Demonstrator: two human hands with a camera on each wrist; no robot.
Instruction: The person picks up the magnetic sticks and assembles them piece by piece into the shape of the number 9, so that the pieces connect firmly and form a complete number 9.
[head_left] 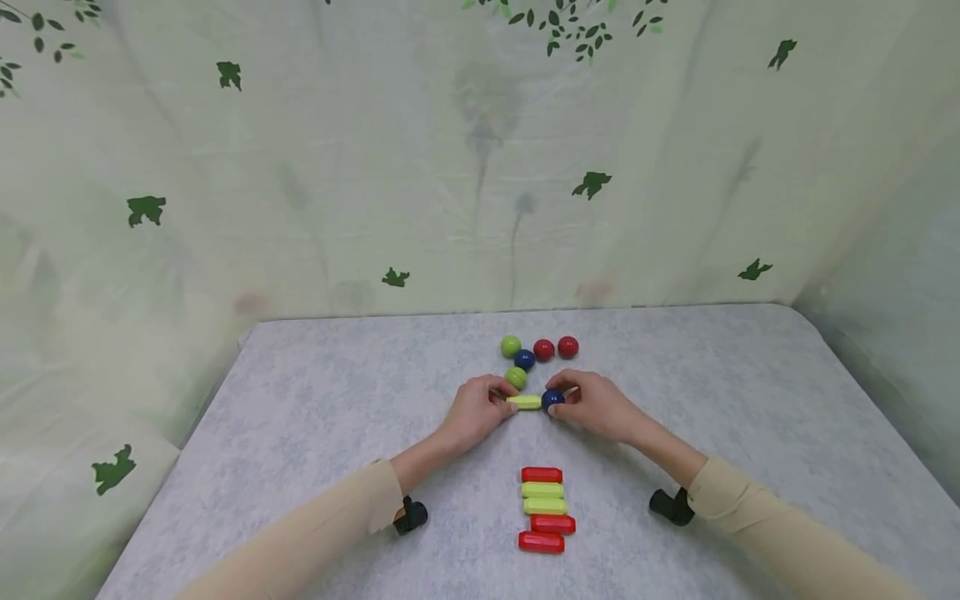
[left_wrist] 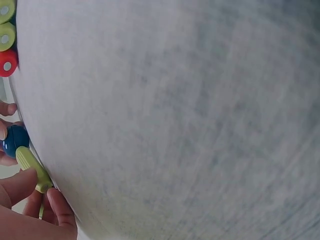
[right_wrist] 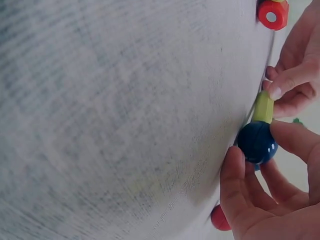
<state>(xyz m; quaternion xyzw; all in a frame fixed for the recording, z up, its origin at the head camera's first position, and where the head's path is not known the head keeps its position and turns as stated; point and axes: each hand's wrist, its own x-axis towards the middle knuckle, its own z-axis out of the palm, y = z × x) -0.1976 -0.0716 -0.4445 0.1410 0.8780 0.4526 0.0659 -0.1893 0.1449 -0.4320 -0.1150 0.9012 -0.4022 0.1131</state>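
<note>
A yellow-green rod (head_left: 525, 402) is pinched at its left end between the thumb and fingers of my left hand (head_left: 477, 412). My right hand (head_left: 597, 405) pinches a dark blue ball (head_left: 552, 400) from the right. Ball and rod touch end to end, as the right wrist view also shows with the blue ball (right_wrist: 257, 142) against the rod (right_wrist: 263, 107). In the left wrist view the rod (left_wrist: 33, 167) slants away from the left thumb toward the ball. Just behind the hands lies a green ball (head_left: 516, 377).
Farther back rest another blue ball (head_left: 524, 359), a green ball (head_left: 511, 347) and two red balls (head_left: 543, 350). Nearer me, several red and yellow-green rods (head_left: 543, 507) lie in a column on the grey table (head_left: 337, 375). A patterned cloth (head_left: 337, 167) hangs behind the table.
</note>
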